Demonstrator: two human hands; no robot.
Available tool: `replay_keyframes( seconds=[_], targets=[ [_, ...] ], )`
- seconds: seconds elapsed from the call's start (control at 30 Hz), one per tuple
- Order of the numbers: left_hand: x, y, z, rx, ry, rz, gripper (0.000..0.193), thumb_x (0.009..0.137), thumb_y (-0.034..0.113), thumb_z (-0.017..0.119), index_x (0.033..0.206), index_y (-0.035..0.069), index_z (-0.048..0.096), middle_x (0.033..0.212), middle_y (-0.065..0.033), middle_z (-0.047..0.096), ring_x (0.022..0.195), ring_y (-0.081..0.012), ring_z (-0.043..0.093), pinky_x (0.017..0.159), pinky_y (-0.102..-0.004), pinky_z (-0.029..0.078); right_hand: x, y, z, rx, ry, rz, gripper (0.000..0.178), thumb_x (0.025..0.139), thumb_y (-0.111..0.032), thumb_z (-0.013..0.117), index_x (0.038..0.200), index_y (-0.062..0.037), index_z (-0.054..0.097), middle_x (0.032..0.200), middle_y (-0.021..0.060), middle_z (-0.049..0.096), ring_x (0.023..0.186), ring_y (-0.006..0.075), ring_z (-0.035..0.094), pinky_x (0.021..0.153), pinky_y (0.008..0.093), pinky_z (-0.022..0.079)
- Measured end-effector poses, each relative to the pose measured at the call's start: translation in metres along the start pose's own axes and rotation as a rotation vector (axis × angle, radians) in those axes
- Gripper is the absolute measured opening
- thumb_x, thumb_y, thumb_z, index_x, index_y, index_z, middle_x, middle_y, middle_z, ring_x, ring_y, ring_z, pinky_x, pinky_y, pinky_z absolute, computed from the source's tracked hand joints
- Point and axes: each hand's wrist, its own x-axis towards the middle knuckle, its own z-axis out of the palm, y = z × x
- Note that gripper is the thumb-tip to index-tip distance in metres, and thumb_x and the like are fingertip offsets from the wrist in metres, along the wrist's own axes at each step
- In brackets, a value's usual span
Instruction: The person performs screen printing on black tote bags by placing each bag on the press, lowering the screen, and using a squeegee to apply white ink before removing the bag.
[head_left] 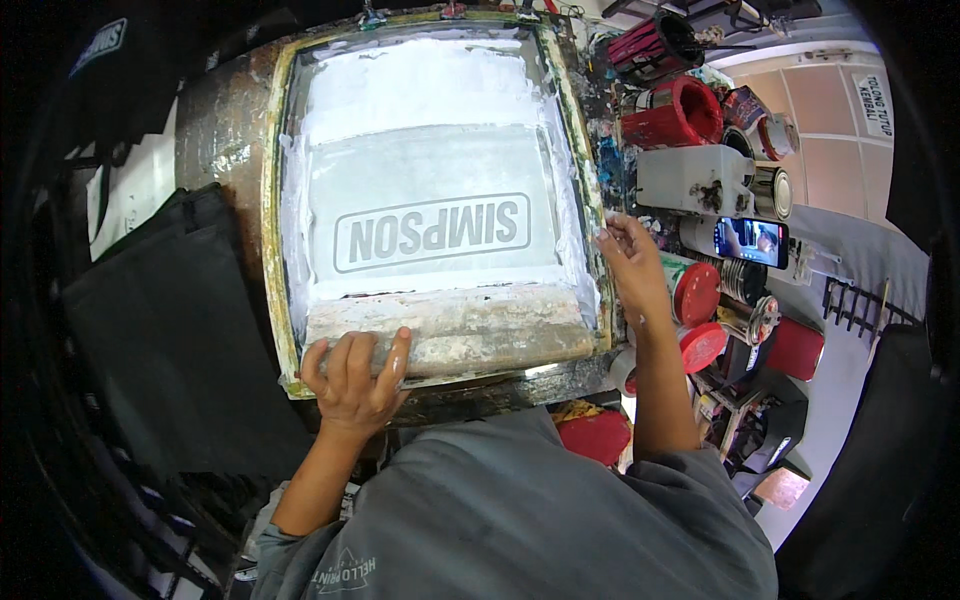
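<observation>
A screen-printing frame (274, 225) lies in front of me, its pale mesh (420, 165) showing a lettered, outlined design upside down to me. Thick white ink (420, 80) covers the far end and smears along both inner sides. Across the near end lies a wide, ink-stained wooden squeegee (490, 335). My left hand (358, 380) is closed on the squeegee's left part, fingers over its top; the thumb is hard to see. At the frame's right edge, my right hand (635, 265) has bent fingers gripping the rim, with white ink on the fingertips.
Ink-spattered tins and a red pot (690, 112) crowd the right side, beside a white container (690, 180). A lit phone (752, 241) stands among them. Folded black fabric (180, 330) lies at the left. Clamps (455, 10) sit at the frame's far edge.
</observation>
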Motion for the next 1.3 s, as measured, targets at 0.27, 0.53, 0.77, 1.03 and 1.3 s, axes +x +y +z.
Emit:
replay_keyframes(
  seconds=[0.27, 0.53, 0.77, 1.03, 1.3],
  targets=[
    [0.001, -0.002, -0.001, 0.007, 0.006, 0.008, 0.047, 0.081, 0.036, 0.067, 0.126, 0.026, 0.071, 0.11, -0.0034, 0.059, 0.107, -0.0204, 0.058, 0.105, -0.0506, 0.035, -0.019, 0.007, -0.011, 0.513, -0.023, 0.093, 0.042, 0.104, -0.022, 0.053, 0.139, 0.0024, 0.054, 0.133, 0.0172, 0.062, 0.118, 0.024, 0.061, 0.105, 0.035, 0.046],
    [0.011, -0.004, -0.016, 0.014, -0.032, -0.017, 0.053, 0.085, 0.057, 0.067, 0.126, 0.024, 0.071, 0.108, -0.004, 0.059, 0.106, -0.0229, 0.057, 0.105, -0.052, 0.035, -0.054, 0.151, 0.052, 1.29, -0.108, 0.294, 0.056, 0.107, -0.04, 0.042, 0.143, 0.0019, 0.048, 0.14, 0.0174, 0.057, 0.123, 0.03, 0.057, 0.111, 0.0419, 0.043],
    [0.007, -0.005, -0.014, 0.02, -0.027, -0.021, 0.052, 0.091, 0.06, 0.061, 0.125, 0.023, 0.071, 0.106, -0.0049, 0.059, 0.103, -0.0234, 0.057, 0.103, -0.0544, 0.035, -0.062, 0.149, 0.136, 1.387, -0.038, 0.395, 0.06, 0.107, -0.043, 0.04, 0.146, 0.002, 0.045, 0.144, 0.0178, 0.053, 0.127, 0.0307, 0.054, 0.113, 0.0422, 0.04],
    [0.007, -0.005, -0.013, 0.03, -0.029, -0.014, 0.047, 0.098, 0.059, 0.051, 0.122, 0.025, 0.071, 0.106, -0.0037, 0.061, 0.103, -0.0224, 0.059, 0.103, -0.0543, 0.036, -0.073, 0.139, 0.17, 1.401, 0.016, 0.443, 0.064, 0.106, -0.046, 0.038, 0.149, 0.002, 0.041, 0.148, 0.0182, 0.049, 0.132, 0.0316, 0.05, 0.115, 0.0427, 0.036],
    [0.007, -0.005, -0.011, 0.039, -0.024, -0.018, 0.04, 0.099, 0.054, 0.053, 0.119, 0.025, 0.071, 0.105, -0.0025, 0.06, 0.103, -0.0216, 0.059, 0.102, -0.0534, 0.037, -0.076, 0.138, 0.172, 1.405, 0.007, 0.434, 0.069, 0.106, -0.05, 0.036, 0.151, 0.0021, 0.038, 0.152, 0.0187, 0.044, 0.136, 0.0325, 0.046, 0.118, 0.0431, 0.033]
  ],
)
